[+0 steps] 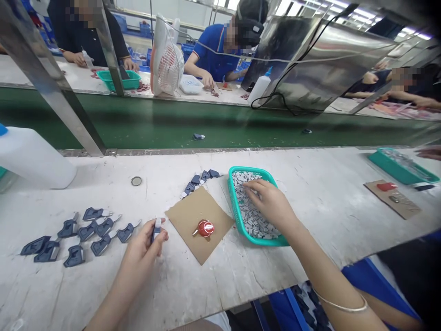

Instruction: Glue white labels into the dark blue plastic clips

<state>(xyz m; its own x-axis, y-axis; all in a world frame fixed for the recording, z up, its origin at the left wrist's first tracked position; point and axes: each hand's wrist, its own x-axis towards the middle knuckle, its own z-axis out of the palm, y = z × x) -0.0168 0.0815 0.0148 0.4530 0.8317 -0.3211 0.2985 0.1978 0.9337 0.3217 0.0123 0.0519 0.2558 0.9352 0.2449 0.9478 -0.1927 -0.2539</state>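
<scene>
My left hand [146, 243] is closed, pinching a small dark blue plastic part [157, 230] with a light grey piece at its top. Over the green basket [233, 202], my right hand [267, 200] reaches down among many small white plastic pieces [253, 220]. Its fingers look slightly apart, their tips touching the pieces. Between the hands lies a square of brown cardboard [188, 225], bearing a glossy red blob [206, 228] with a small stick-like thing at its side. Several dark blue parts [87, 231] lie left of my left hand. More blue parts [206, 175] form a row behind the cardboard.
A large white bottle [37, 158] stands at the left, and a bottle cap [136, 181] lies near it. Beyond the table's back edge runs a green conveyor belt [151, 124] with a few parts on it. Another basket [389, 168] and a co-worker's hand [429, 152] are at the right.
</scene>
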